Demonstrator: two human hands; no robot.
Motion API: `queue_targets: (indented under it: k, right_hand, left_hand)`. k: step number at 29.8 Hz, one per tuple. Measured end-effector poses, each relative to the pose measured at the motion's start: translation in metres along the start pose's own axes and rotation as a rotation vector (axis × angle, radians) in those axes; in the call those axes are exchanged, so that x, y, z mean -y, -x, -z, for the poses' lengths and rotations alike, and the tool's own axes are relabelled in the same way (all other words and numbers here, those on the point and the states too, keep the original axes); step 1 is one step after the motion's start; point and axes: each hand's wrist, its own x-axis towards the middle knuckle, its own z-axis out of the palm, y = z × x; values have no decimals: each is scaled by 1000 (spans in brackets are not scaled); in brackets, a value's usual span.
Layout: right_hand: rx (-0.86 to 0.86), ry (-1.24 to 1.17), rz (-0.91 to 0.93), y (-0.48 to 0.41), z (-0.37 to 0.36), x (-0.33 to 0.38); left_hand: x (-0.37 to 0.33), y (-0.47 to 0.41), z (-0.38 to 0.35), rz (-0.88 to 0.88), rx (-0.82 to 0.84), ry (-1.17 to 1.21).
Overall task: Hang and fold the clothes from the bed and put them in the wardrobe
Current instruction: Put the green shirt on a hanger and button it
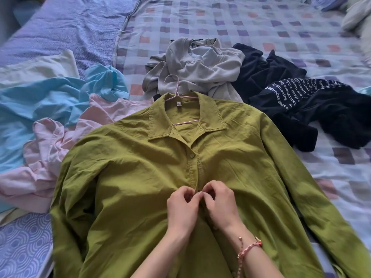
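An olive-green shirt [130, 177] lies flat on the bed, front up, sleeves spread. A pink hanger [176, 93] sits inside its collar, hook pointing away from me. One button [191, 156] below the collar is fastened. My left hand [182, 207] and my right hand [218, 203] meet at the shirt's front placket lower down. Both pinch the fabric edges there with curled fingers. The spot between my fingertips is hidden.
A grey garment [196, 67] lies crumpled beyond the collar. Black clothes with white lettering [301, 97] lie at the right. Pink [46, 157], light blue [40, 101] and cream [40, 67] clothes lie at the left. The checked bedspread [241, 23] stretches behind.
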Motion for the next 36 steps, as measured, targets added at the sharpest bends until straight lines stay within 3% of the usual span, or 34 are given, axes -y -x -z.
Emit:
queue_targets:
  k: [6,12,16,21,26,30,33,36]
  right_hand:
    - [76,-415,-231,1,4,-2]
    - [49,-389,-197,4,2,5]
    - [77,-612,-279,6,3,6]
    - [83,-717,-301,8,-3,5]
    - [157,-664,-272,5,0,4]
    - [157,-613,-289,5,0,6]
    - [12,-436,-272,8,-10,9]
    - [-147,-359,-300,5,-18,14]
  left_hand:
    - [9,5,-4,43,-55,189]
    - [12,7,-4,109,-65,355]
    - [11,3,2,133,32,411]
    - [9,-3,11,140,186,396]
    - [14,-9,17,87,235,301]
    - [20,-11,13,-134,120,27]
    - [22,-9,8,-303,22,-124]
    - [22,-10,4,-321,-17,-126]
